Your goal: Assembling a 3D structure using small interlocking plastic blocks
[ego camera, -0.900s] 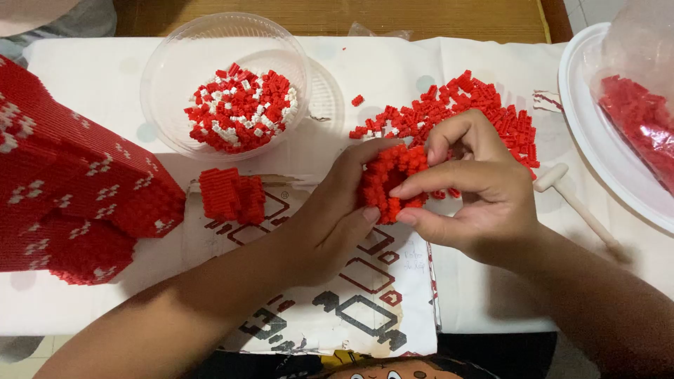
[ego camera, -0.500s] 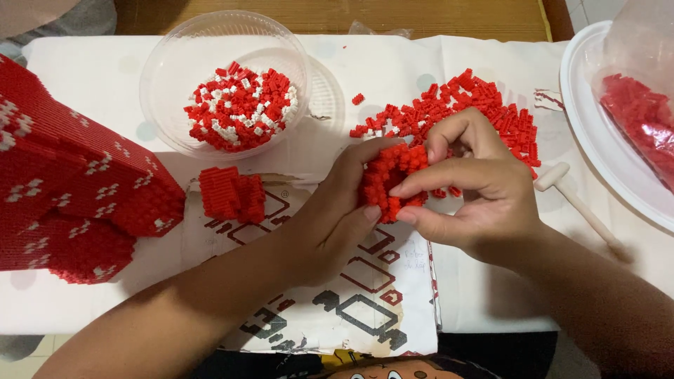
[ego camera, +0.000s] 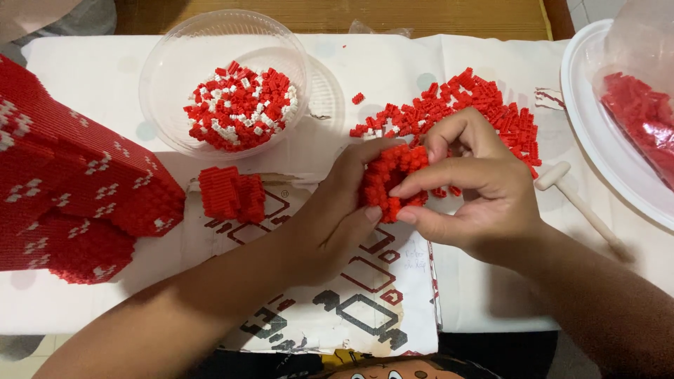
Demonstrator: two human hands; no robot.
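Left hand [ego camera: 330, 217] and right hand [ego camera: 477, 189] closed together around a small red brick cluster [ego camera: 392, 181], grip tight on it from both sides, above a printed instruction sheet [ego camera: 337, 302] on the white-covered surface [ego camera: 91, 70]. Just beyond the grip, a loose pile of red bricks [ego camera: 463, 105]; to its left, a smaller red block [ego camera: 232, 194], a clear bowl [ego camera: 175, 63] of red and white bricks, and a large red-and-white brick build [ego camera: 70, 182]. To its right, a small white mallet [ego camera: 576, 203] and a white plate [ego camera: 597, 154].
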